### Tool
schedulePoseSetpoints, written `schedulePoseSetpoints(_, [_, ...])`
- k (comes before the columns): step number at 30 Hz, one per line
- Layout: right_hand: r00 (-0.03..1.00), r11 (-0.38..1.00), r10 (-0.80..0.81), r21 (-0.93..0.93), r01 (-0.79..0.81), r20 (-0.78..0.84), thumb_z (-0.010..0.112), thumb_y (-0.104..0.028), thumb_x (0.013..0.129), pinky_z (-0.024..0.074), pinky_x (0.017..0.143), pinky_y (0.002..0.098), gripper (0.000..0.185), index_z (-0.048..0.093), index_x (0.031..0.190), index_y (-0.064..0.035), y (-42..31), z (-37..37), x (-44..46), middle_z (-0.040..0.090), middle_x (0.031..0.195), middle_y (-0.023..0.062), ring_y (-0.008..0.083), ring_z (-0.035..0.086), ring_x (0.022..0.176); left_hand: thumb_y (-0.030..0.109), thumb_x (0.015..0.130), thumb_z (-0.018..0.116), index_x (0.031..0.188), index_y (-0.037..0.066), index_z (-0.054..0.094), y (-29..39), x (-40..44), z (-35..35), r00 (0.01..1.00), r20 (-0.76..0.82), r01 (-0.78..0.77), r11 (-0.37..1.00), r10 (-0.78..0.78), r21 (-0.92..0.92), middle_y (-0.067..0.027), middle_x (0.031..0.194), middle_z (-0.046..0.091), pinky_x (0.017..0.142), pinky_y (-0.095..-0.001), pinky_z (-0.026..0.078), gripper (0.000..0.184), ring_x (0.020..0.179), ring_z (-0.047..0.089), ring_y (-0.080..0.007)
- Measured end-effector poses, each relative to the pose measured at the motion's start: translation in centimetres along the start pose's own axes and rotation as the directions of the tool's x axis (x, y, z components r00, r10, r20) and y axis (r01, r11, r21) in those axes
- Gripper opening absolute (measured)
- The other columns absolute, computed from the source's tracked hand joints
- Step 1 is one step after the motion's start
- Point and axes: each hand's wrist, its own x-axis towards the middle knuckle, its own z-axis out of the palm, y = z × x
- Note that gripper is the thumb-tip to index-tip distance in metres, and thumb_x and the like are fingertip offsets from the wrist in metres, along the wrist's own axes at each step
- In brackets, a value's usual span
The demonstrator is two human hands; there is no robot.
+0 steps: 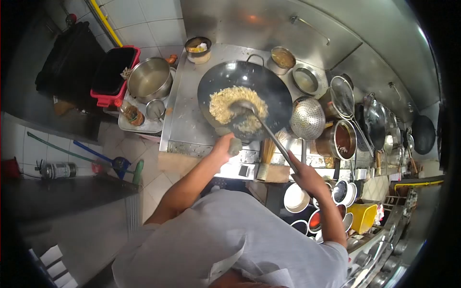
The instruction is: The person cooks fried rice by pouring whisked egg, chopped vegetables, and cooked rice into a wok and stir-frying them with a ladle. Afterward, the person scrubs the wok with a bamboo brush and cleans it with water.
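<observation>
Head view: left hand (223,148) forward, gripping cloth (235,147); right hand (306,176), further back, clasps ladle (267,128).

No readable text.
Bottle (133,114) and pale cylinder (58,170): any print too small and blurred to make out; no legible brands, numbers or signs elsewhere.

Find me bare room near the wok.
The steel counter has a bare strip left of the wok, between it and the counter's left edge, nearer than the bowl. The right is crowded: perforated skimmer, wire strainer, steel pot.
</observation>
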Motion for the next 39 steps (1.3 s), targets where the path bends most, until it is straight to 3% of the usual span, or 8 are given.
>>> schedulePoseSetpoints(10, [0.998,0.984,0.067,0.163,-0.068,0.008,0.059,-0.013,0.087,0.048,0.082,0.0504,0.072,0.027,0.151,-0.0229,-2.3,-0.1,-0.3,0.065,0.088,0.0292,0.0445,0.064,0.088,0.02,0.082,0.058,0.087,0.015,0.055,-2.8,-0.2,-2.1,0.965,0.044,-0.262,0.927,0.26,0.269,-0.004,0.075,0.057,0.057,-0.0376,0.048,0.007,0.069,0.058,-0.02])
schedulePoseSetpoints(15, [0.986,0.978,-0.164,0.134,0.158,0.04,0.058,-0.012,0.086,0.0495,0.08,0.0502,0.073,0.027,0.151,-0.0234,0.5,-1.3,-0.4,0.066,0.096,0.0277,0.0427,0.066,0.087,0.023,0.082,0.059,0.085,0.015,0.056,1.0,-4.2,3.3,0.992,-0.106,0.072,0.995,-0.064,0.069,-0.002,0.073,0.058,0.054,-0.0374,0.043,0.009,0.062,0.056,-0.0198])
schedulePoseSetpoints(20, [0.972,0.949,-0.046,-0.313,-0.029,-0.228,0.055,-0.002,0.082,0.0487,0.066,0.0518,0.084,0.018,0.154,-0.0239,1.2,2.0,7.6,0.064,0.074,0.0264,0.0431,0.064,0.07,0.019,0.088,0.054,0.099,0.016,0.056,-3.8,0.5,-0.2,0.991,-0.052,-0.118,0.991,0.122,0.067,-0.0047,0.086,0.059,0.053,-0.0356,0.046,0.012,0.073,0.059,-0.0186])
schedulePoseSetpoints(25, [0.937,0.985,-0.038,0.146,0.094,-0.347,0.057,0.003,0.084,0.0509,0.077,0.0498,0.077,0.028,0.152,-0.018,-2.5,-4.1,2.1,0.065,0.109,0.0286,0.0405,0.067,0.079,0.017,0.09,0.051,0.111,0.014,0.055,-4.2,-4.4,1.0,0.98,-0.106,-0.162,0.983,0.17,0.081,-0.0065,0.095,0.061,0.05,-0.0346,0.047,0.021,0.073,0.06,-0.0182])
schedulePoseSetpoints(30, [0.994,0.217,0.103,0.976,0.003,-0.026,0.054,-0.002,0.092,0.0303,0.033,0.0196,0.073,0.026,0.153,-0.0285,-3.8,-1.7,5.7,0.043,0.066,-0.0026,0.004,0.034,0.039,0.022,0.087,0.056,0.095,0.009,0.058,1.1,4.4,-0.6,0.981,-0.094,-0.166,0.986,0.167,0.028,-0.0067,0.081,0.062,0.045,-0.0359,0.044,0.016,0.063,0.059,-0.02])
schedulePoseSetpoints(34, [0.934,-0.474,-0.182,0.804,-0.359,0.309,0.051,-0.007,0.096,0.0319,0.033,0.0211,0.066,0.024,0.153,-0.0256,3.8,7.1,17.4,0.042,0.066,-0.0026,0.0056,0.035,0.038,0.024,0.085,0.058,0.094,0.01,0.057,2.6,5.4,-0.5,0.988,-0.123,-0.078,0.985,0.098,0.152,-0.0067,0.081,0.061,0.044,-0.0353,0.042,0.016,0.063,0.059,-0.0196])
schedulePoseSetpoints(37, [0.99,0.345,0.122,0.933,-0.104,0.066,0.054,-0.005,0.094,0.0337,0.033,0.0223,0.069,0.023,0.153,-0.0206,-1.0,6.4,16.4,0.042,0.066,-0.0025,0.0064,0.036,0.039,0.025,0.084,0.059,0.096,0.012,0.057,2.4,5.0,0.5,0.989,-0.131,-0.056,0.989,0.074,0.134,-0.0055,0.081,0.06,0.045,-0.0358,0.042,0.018,0.064,0.059,-0.0201])
schedulePoseSetpoints(39, [0.995,0.493,0.096,0.87,-0.014,-0.038,0.054,-0.002,0.092,0.0353,0.034,0.0231,0.071,0.022,0.153,-0.0171,-3.2,5.8,13.5,0.042,0.065,-0.0024,0.0071,0.037,0.039,0.025,0.084,0.059,0.097,0.013,0.057,1.8,4.2,-0.2,0.984,-0.155,-0.068,0.99,0.087,0.12,-0.0049,0.08,0.06,0.047,-0.0362,0.042,0.018,0.063,0.059,-0.0205])
